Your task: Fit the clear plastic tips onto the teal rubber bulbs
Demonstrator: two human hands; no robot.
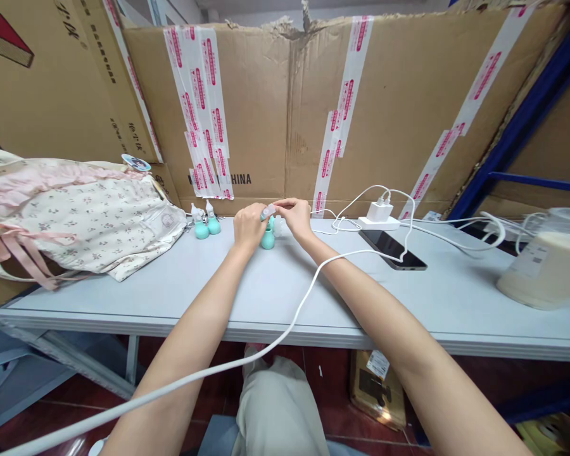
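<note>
My left hand point(249, 226) and my right hand point(294, 216) meet over the back middle of the table. Between their fingertips is a small clear nozzle piece point(268, 212), pinched from both sides. Just below it, a teal squeeze bulb point(267, 239) stands on the table beside my left hand. More teal and clear parts show behind the fingers, partly hidden. Off to the left, two teal bulbs with clear tips, one point(201, 228) in front of the other point(213, 224), stand upright close together.
A floral bag point(90, 215) lies at the left. To the right are a white charger point(379, 211) on a power strip, a black phone point(394, 249) and a tub of pale contents point(546, 269). A white cable point(308, 288) crosses over my right forearm. Cardboard point(261, 114) walls the back.
</note>
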